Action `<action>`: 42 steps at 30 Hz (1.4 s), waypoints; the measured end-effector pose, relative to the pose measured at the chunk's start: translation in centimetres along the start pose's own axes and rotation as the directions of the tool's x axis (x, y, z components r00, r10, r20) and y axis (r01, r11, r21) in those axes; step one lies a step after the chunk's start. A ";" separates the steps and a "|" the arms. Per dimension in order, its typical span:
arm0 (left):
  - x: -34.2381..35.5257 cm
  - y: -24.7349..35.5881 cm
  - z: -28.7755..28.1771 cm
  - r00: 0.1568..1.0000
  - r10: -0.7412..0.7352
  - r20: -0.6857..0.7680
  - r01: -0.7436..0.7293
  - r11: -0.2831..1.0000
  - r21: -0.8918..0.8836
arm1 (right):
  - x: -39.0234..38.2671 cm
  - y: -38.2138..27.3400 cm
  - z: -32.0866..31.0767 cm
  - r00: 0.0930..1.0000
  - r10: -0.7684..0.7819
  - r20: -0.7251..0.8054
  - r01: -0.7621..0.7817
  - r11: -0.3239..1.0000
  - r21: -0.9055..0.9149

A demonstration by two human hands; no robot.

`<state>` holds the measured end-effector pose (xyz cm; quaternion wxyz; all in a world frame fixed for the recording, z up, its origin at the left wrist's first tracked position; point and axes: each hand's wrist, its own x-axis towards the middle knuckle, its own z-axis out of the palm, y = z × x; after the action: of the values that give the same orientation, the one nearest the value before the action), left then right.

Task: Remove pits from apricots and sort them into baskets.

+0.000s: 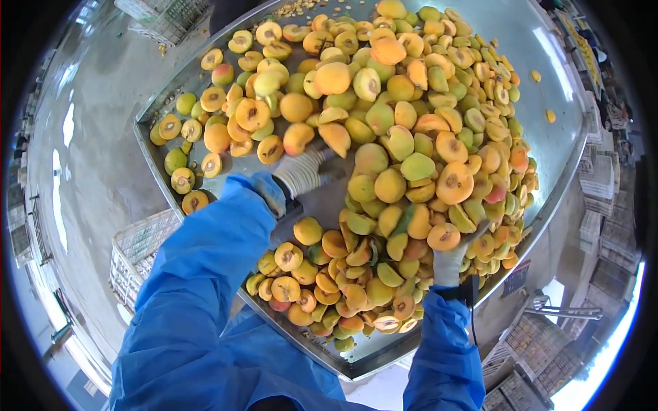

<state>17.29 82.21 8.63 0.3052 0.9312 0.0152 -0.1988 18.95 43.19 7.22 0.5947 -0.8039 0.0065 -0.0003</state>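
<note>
My left hand (pixel 308 171), in a pale ribbed glove and blue sleeve, reaches into a gap among yellow, orange and green stone fruit (pixel 384 185), many cut in half, on a metal sorting tray (pixel 555 157). Its fingertips are blurred, so I cannot make out their grip. My right hand (pixel 458 253), also gloved, is in the lower right part of the pile. A halved fruit (pixel 444 236) with a brown centre lies against it, covering part of the fingers; whether they grip it I cannot tell.
A white crate (pixel 140 250) stands beside the tray on the left, another (pixel 154 20) at the back left. Stacked crates (pixel 598 181) line the right side, with more (pixel 534 342) at lower right near a metal bar (pixel 569 312). The tray's raised rim surrounds the fruit.
</note>
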 end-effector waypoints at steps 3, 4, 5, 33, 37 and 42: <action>1.3 -4.1 -0.7 0.999 -0.003 -0.040 -0.007 0.971 -0.238 | 2.6 -4.5 6.7 0.972 0.212 0.100 -0.234 0.874 0.426; 1.5 -4.8 -0.8 0.992 -0.052 -0.112 0.026 0.976 -0.217 | 3.7 -6.2 8.9 0.943 0.294 0.158 -0.324 0.685 0.653; 2.3 -4.3 -1.4 0.993 -0.060 -0.099 0.017 0.923 -0.384 | 5.0 -7.2 10.4 0.910 0.352 0.219 -0.368 0.442 0.818; -6.1 -7.1 0.1 0.924 0.018 -0.381 0.058 0.981 0.186 | -3.4 -16.7 22.3 0.543 -0.199 0.816 0.701 0.643 -0.310; -14.4 -2.3 -1.1 0.884 0.008 -0.468 0.057 0.991 0.125 | -18.1 -10.8 14.3 0.322 -0.066 0.945 0.663 0.728 -0.175; -24.0 -0.2 9.4 0.868 -0.253 -0.426 0.356 0.917 0.179 | -18.3 -7.8 10.4 0.324 -0.076 0.943 0.682 0.710 -0.177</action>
<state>-8.20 79.18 10.71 0.1397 0.9686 0.1988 -0.0533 0.84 55.65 11.74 0.2241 -0.7849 -0.5075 0.2760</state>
